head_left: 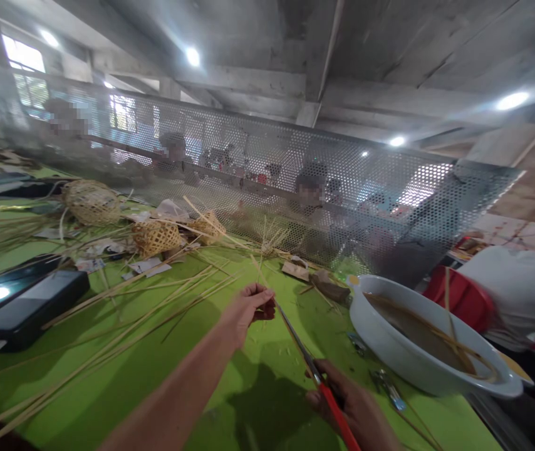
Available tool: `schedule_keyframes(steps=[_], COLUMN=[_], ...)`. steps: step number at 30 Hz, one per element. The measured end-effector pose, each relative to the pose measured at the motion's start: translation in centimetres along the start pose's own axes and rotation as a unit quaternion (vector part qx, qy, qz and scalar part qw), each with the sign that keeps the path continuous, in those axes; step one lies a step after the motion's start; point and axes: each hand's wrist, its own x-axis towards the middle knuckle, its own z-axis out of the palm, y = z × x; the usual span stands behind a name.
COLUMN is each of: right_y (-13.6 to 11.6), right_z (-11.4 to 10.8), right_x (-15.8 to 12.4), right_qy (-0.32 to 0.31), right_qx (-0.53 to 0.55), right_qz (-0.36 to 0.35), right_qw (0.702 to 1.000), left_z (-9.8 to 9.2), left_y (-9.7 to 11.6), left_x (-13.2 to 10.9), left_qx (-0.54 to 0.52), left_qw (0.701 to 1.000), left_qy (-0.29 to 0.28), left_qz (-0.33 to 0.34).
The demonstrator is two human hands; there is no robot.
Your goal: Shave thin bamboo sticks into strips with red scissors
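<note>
My left hand (pixel 252 304) is closed in a pinch on a thin bamboo strip (pixel 259 270), which sticks up past the fingertips. In my right hand (pixel 342 401) is a long, slim metal tool with a red handle (pixel 337 416); its exact kind does not show. The tool's tip reaches up to the fingers of my left hand, and I cannot tell whether it touches the strip. Both hands are over a green tabletop (pixel 211 357). Several long bamboo strips (pixel 155 313) lie to the left of my left hand.
Woven bamboo baskets (pixel 91 202) stand at the back left, near a black power bank (pixel 27 310). On the right is a white basin (pixel 389 351) holding water and strips, with metal clips (pixel 387 388) beside it. A perforated metal screen (pixel 258 169) runs behind, people beyond it.
</note>
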Motion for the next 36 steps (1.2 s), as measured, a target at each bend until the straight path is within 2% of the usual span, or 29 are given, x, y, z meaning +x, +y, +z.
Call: schedule_keyframes(steps=[9, 14, 24, 29, 36], right_y=[0.0, -0.6, -0.2, -0.8, -1.0], right_z=[0.1, -0.1, 0.3, 0.4, 0.0], right_x=[0.0, -0.4, 0.0, -0.3, -0.3], right_qy=[-0.019, 0.007, 0.014, 0.009, 0.023], right_qx=[-0.028, -0.041, -0.002, 0.005, -0.028], right_qz=[-0.014, -0.008, -0.003, 0.007, 0.005], right_qw=[0.999, 0.999, 1.0, 1.0, 0.999], left_z=[-1.1, -0.6, -0.4, -0.3, 0.3], left_y=[0.7, 0.5, 0.3, 0.3, -0.1], left_x=[0.8, 0.5, 0.3, 0.2, -0.2], left_qx=[0.022, 0.027, 0.016, 0.009, 0.012], left_qw=[0.999, 0.999, 1.0, 0.999, 1.0], left_qy=[0.02, 0.017, 0.013, 0.023, 0.017], left_qz=[0.034, 0.032, 0.023, 0.021, 0.005])
